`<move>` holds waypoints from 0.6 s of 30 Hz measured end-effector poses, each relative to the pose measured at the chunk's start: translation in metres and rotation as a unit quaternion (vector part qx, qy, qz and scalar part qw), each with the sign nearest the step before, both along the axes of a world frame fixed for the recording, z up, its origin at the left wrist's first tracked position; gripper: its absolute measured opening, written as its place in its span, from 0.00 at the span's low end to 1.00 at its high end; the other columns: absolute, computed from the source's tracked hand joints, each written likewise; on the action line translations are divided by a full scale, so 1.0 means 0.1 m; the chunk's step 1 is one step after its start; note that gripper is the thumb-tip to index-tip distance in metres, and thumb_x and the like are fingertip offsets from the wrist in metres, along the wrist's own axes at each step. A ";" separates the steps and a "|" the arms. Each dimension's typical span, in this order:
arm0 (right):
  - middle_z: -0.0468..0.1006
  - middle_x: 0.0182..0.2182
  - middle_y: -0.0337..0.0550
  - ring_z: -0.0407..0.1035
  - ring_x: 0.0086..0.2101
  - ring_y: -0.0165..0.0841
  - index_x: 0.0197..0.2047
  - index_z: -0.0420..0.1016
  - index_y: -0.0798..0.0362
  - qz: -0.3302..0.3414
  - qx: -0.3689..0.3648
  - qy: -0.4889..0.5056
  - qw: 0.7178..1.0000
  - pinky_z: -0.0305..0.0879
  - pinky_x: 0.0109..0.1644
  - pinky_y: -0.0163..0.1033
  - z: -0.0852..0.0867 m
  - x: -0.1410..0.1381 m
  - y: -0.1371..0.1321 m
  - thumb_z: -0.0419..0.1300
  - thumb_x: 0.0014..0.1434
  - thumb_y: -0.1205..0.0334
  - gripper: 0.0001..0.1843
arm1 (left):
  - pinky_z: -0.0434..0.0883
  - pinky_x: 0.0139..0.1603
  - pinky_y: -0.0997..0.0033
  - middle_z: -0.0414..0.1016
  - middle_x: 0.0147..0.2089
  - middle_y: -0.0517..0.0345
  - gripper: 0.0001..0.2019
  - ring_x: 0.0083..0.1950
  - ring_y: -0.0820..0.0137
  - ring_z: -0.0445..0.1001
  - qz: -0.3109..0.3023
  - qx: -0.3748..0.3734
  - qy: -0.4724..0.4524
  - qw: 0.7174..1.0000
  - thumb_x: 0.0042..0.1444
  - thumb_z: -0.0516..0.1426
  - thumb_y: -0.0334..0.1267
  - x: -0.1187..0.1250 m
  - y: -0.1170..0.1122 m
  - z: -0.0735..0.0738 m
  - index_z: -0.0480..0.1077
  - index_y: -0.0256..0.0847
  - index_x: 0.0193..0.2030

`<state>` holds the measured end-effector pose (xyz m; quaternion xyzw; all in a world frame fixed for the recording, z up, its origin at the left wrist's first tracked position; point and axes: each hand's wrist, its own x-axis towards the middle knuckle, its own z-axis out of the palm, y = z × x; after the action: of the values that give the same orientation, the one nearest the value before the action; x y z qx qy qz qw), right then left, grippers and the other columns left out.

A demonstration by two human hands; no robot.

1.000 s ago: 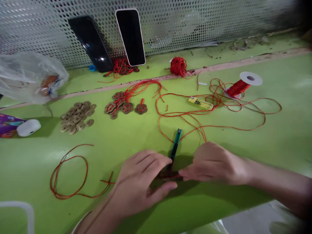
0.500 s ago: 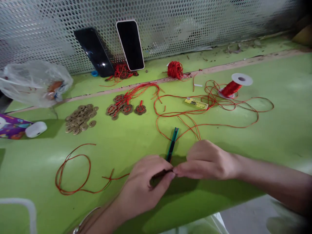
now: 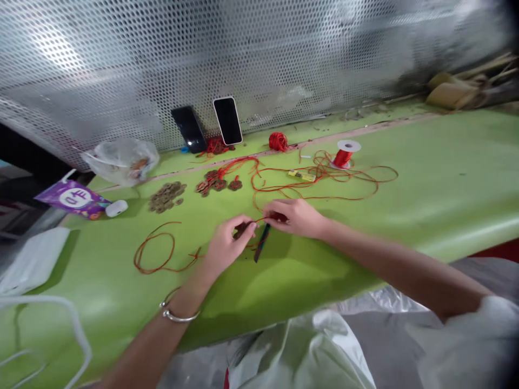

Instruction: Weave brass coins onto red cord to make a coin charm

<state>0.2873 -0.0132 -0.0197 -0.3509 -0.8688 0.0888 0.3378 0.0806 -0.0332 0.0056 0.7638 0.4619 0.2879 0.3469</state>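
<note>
A short span of red cord (image 3: 260,220) stretches between the two hands, just above the near-middle of the tabletop (image 3: 430,221). The left hand (image 3: 227,242) is curled, thumb and forefinger nearly closed around a dark brown piece (image 3: 240,229), probably coins, mostly hidden by the fingers. The right hand (image 3: 295,217) has its fingertips pinched together on the cord's other end. The step in hand looks to be drawing or threading the cord through that piece; the next move would call for a steady left grip and an even pull to the right. A box cutter (image 3: 261,244) lies just beneath and between the hands, its near end toward the table edge. Left of them lies a loose cord coil (image 3: 154,254); farther back are a coin pile (image 3: 166,196), flower-shaped coin knots (image 3: 211,182) and, to the right, a cord spool (image 3: 343,155).
</note>
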 end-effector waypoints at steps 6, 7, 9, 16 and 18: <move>0.76 0.36 0.43 0.70 0.35 0.31 0.38 0.72 0.53 0.011 0.063 -0.047 0.997 0.60 0.35 0.32 -0.04 0.06 0.07 0.56 0.62 0.62 0.05 | 0.61 0.25 0.75 0.71 0.24 0.61 0.13 0.23 0.74 0.65 0.093 0.032 -0.062 0.993 0.56 0.53 0.46 0.06 -0.14 -0.12 0.69 0.40 0.29; 0.76 0.38 0.44 0.70 0.38 0.32 0.39 0.73 0.54 0.018 0.071 -0.049 0.996 0.61 0.37 0.32 -0.04 0.09 0.07 0.56 0.62 0.62 0.06 | 0.61 0.26 0.75 0.71 0.24 0.60 0.13 0.23 0.73 0.65 0.109 0.042 -0.067 0.991 0.56 0.53 0.47 0.07 -0.17 -0.14 0.69 0.39 0.29; 0.76 0.41 0.45 0.70 0.41 0.34 0.40 0.74 0.54 0.009 0.070 -0.056 0.996 0.62 0.41 0.34 -0.04 0.14 0.07 0.57 0.63 0.60 0.08 | 0.62 0.26 0.75 0.71 0.24 0.60 0.12 0.23 0.73 0.66 0.138 0.058 -0.071 0.986 0.55 0.53 0.46 0.08 -0.24 -0.17 0.69 0.39 0.29; 0.79 0.37 0.43 0.72 0.37 0.32 0.38 0.78 0.52 -0.103 0.053 -0.030 0.993 0.63 0.38 0.33 -0.06 0.26 -0.01 0.59 0.61 0.60 0.08 | 0.63 0.26 0.74 0.71 0.23 0.61 0.10 0.23 0.73 0.67 0.223 0.103 -0.067 0.967 0.56 0.53 0.41 0.01 -0.50 -0.16 0.68 0.40 0.27; 0.79 0.37 0.43 0.73 0.37 0.33 0.38 0.79 0.52 -0.133 0.053 -0.022 0.989 0.63 0.38 0.32 -0.07 0.28 0.02 0.59 0.61 0.59 0.08 | 0.64 0.27 0.74 0.71 0.23 0.61 0.10 0.24 0.73 0.69 0.227 0.098 -0.062 0.967 0.57 0.54 0.39 -0.03 -0.51 -0.18 0.68 0.39 0.27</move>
<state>0.3153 -0.0109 -0.0269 -0.4464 -0.8252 -0.0110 0.3460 0.0776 -0.0841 -0.0119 0.6495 0.5707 0.4498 0.2238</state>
